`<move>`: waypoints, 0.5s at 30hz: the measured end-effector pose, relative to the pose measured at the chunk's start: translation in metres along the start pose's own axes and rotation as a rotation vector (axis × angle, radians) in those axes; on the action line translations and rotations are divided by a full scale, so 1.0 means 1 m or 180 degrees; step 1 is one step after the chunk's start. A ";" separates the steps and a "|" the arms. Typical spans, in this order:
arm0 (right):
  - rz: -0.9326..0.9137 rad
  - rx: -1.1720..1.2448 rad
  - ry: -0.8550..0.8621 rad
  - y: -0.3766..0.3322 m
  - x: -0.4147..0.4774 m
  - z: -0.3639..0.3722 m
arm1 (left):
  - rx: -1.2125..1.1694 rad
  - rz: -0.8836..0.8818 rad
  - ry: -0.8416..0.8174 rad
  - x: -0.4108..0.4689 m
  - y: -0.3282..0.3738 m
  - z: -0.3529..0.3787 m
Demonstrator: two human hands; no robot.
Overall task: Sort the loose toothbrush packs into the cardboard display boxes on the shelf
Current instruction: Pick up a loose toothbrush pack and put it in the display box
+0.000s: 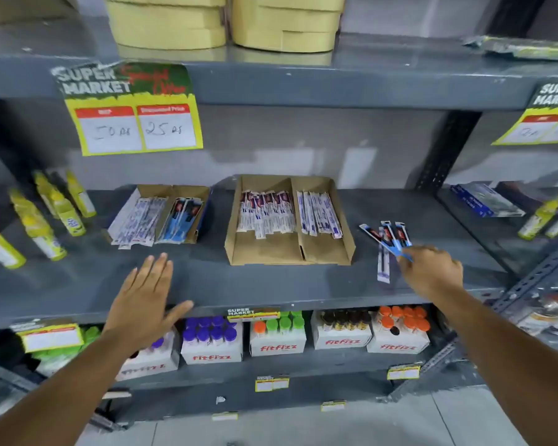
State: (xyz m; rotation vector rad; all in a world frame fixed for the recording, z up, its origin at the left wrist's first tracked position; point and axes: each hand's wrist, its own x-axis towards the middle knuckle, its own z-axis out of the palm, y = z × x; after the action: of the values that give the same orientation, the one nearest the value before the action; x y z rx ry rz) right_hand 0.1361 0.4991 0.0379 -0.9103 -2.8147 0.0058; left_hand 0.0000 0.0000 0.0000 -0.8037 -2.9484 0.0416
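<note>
Two cardboard display boxes sit on the grey middle shelf (pixel 207 278). The larger box (pixel 264 252) at centre holds white and red packs in its left half and white packs in its right half. The smaller box (pixel 192 235) to the left holds white packs and blue packs. My right hand (pixel 432 268) pinches a fan of blue toothbrush packs (pixel 388 236) just right of the larger box. One white pack (pixel 384 267) lies loose on the shelf beside that hand. My left hand (pixel 145 297) hovers flat over the shelf's front edge, fingers spread, holding nothing.
Yellow bottles (pixel 45 220) stand at the shelf's left end and more (pixel 541 220) at the right. A yellow price sign (pixel 132 111) hangs from the shelf above. White fitfizz cartons (pixel 277 346) with coloured caps fill the lower shelf. A metal upright (pixel 448 149) rises at the right.
</note>
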 end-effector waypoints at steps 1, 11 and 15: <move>0.0142 0.0049 -0.0066 0.000 0.000 0.000 | -0.0084 -0.0094 -0.0129 0.001 -0.006 0.005; 0.0952 0.0292 -0.0407 -0.001 0.020 0.030 | -0.0115 -0.0131 -0.0272 0.009 -0.021 0.022; 0.1172 0.0476 -0.0516 -0.002 0.026 0.027 | -0.0097 -0.0102 -0.0258 0.011 -0.021 0.022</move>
State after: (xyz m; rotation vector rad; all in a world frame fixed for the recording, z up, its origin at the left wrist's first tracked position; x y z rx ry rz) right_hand 0.1100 0.5140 0.0154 -1.4304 -2.6941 0.3490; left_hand -0.0224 -0.0122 -0.0199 -0.7764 -3.0445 0.0279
